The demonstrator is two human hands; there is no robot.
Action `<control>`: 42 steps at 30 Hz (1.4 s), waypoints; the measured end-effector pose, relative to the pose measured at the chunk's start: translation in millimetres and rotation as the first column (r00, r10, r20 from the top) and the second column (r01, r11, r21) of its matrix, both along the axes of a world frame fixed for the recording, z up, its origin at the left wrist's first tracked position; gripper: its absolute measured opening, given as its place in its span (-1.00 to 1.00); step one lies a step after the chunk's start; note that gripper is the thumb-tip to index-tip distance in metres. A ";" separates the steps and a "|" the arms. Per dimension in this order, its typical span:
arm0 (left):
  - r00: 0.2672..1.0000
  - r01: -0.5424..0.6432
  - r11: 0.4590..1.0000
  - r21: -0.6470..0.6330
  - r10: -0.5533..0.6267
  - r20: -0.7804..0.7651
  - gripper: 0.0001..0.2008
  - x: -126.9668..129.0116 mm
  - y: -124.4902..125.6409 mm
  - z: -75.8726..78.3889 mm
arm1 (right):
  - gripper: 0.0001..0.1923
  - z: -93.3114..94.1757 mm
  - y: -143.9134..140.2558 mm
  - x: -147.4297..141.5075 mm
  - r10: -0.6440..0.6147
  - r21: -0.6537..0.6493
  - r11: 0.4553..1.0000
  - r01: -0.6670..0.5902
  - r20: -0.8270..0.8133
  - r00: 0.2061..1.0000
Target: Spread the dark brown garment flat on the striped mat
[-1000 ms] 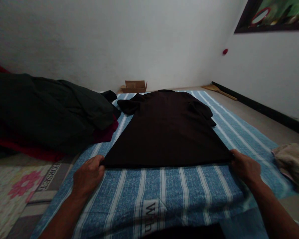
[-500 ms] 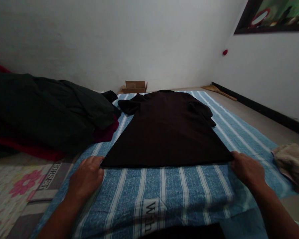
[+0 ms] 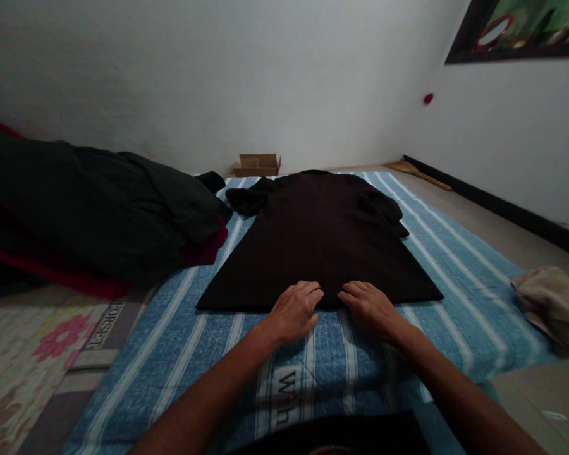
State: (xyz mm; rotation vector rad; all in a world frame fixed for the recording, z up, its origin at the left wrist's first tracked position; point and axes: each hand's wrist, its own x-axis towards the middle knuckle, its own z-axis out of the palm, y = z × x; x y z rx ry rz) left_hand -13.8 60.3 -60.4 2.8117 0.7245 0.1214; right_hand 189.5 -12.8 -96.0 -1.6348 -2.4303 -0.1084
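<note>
Shirt: dark shirt (image 3: 320,243) lies spread flat on the blue striped sheet (image 3: 455,265), hem nearest.
Left hand: left hand (image 3: 294,311) flat, fingers extended on the hem's middle, gripping nothing.
Right hand: right hand (image 3: 370,308) likewise, just beside, seemingly pressing cloth smooth.
Far left: heaped dark clothes (image 3: 90,215).
</note>
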 end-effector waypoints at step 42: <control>0.982 0.149 0.912 -0.383 -0.091 0.166 -0.77 5.1 55.1 -2.3 | -0.86 -16.0 19.7 -21.6 -0.018 0.263 0.959 0.101 -0.302 0.953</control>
